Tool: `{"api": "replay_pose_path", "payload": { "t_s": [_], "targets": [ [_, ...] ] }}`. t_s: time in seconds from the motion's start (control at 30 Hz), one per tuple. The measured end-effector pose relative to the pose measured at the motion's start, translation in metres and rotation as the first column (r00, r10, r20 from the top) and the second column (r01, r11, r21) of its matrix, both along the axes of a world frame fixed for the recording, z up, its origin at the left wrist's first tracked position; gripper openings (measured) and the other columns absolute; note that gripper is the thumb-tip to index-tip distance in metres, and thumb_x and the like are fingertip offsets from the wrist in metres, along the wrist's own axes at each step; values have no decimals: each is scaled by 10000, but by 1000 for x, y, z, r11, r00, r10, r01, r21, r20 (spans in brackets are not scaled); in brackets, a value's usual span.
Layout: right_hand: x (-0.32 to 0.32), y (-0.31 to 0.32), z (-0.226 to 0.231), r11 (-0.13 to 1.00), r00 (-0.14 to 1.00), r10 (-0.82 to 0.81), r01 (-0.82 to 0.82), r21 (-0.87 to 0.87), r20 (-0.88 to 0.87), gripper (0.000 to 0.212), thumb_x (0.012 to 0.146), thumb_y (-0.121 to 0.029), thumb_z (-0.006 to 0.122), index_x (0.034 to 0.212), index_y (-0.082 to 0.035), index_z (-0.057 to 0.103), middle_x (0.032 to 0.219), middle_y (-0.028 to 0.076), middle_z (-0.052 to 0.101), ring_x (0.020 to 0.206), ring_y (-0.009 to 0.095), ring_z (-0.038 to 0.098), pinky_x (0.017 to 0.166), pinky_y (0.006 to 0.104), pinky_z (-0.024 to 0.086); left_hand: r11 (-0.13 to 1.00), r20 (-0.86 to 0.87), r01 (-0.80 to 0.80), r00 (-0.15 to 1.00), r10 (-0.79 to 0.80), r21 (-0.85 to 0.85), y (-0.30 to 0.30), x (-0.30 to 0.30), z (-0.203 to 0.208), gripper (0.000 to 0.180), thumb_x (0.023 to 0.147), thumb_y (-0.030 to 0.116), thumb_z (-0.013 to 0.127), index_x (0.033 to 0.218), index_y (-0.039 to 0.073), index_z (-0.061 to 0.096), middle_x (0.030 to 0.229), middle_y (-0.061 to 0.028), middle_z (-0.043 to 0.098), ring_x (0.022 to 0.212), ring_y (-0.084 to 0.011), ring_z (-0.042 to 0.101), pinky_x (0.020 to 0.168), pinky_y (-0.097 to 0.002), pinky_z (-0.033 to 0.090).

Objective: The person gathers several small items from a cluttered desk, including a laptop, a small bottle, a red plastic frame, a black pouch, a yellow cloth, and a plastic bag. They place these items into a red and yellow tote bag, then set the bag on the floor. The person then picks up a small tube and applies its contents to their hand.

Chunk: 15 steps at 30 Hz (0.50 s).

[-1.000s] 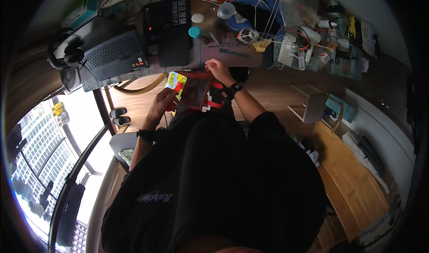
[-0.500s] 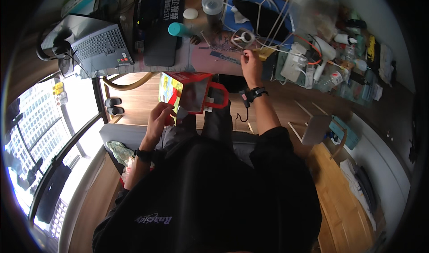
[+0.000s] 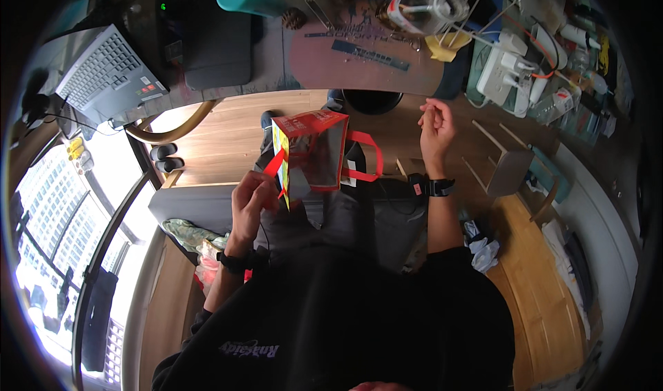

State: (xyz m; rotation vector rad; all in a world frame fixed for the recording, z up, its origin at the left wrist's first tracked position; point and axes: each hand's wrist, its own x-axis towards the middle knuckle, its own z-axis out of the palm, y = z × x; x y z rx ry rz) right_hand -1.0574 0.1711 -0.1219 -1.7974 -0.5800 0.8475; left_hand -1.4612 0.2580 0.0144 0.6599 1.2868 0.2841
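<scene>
While hands (image 3: 251,198) are apart, bag (image 3: 314,149) seemingly held

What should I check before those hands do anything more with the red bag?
1. Left hand on the bag's left strap: ok, the loop runs into its grip.
2. Right hand free: ok, raised in the air, holding nothing visible.
3. Right strap held: not ok, it loops outward with no hand on it.
4. Red bag clear of the desk: ok, floor shows between them in this view.
5. Bag's contents known: cannot tell, its inside is too dark.
</scene>
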Motion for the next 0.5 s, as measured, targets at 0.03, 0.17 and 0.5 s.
{"api": "replay_pose_path", "payload": {
  "t_s": [0.03, 0.17, 0.5],
  "targets": [
    [-9, -9, -2, 1000, 1000, 5, -5, -10, -9, 168, 1079, -82, 582, 1216, 0, 634, 990, 70, 702, 725, 63, 582, 645, 222, 480, 1000, 8, -29, 1000, 29, -11, -1, -2, -5, 181, 1076, 167, 539, 1077, -3, 600, 847, -69, 657, 660, -114, 634, 562, -237, 491],
    [-49, -39, -4, 988, 993, -111, 106, -115, -34, 161, 1086, -102, 578, 1202, -11, 642, 993, 47, 705, 746, 64, 590, 672, 216, 485, 999, 112, -19, 993, 23, -41, 5, -12, -17, 172, 1075, 160, 521, 1130, 4, 570, 884, -87, 666, 705, -143, 651, 621, -268, 533],
    [-13, 5, 15, 992, 939, -130, 124, 40, 318, 220, 1012, -135, 707, 1188, -16, 650, 970, 55, 688, 756, 108, 620, 688, 254, 514, 986, 163, 100, 979, -122, 136, 4, -5, 0, 221, 1073, 164, 535, 1209, -4, 577, 1122, -128, 701, 1029, -175, 682, 952, -323, 518]
  ]
}}
